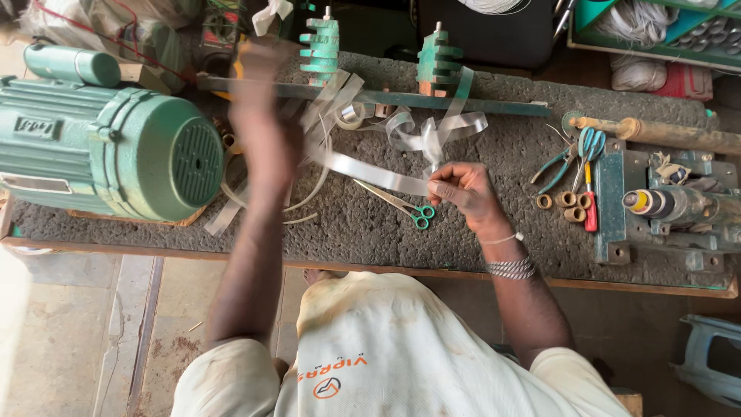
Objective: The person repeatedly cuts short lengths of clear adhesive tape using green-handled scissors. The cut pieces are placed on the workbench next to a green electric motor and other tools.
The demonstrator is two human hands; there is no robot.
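Plainly risking a snag: right hand [463,191] pinching translucent flat plastic strip [363,170] above green-handled steel scissors [401,205], blurred left hand [258,108] grip unreadable.

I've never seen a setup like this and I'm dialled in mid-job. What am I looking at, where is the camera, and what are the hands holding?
This is one view from a camera worn on the person's head, looking down at a rough grey workbench. There is no robot, only two bare hands. The right hand pinches a clear plastic strip that runs in loops across the bench. The left hand is raised and blurred by motion, so what it grips cannot be told. On the bench lie green-handled scissors, a large green electric motor at the left, two green toothed blocks on a bar, and pliers beside small rings at the right.
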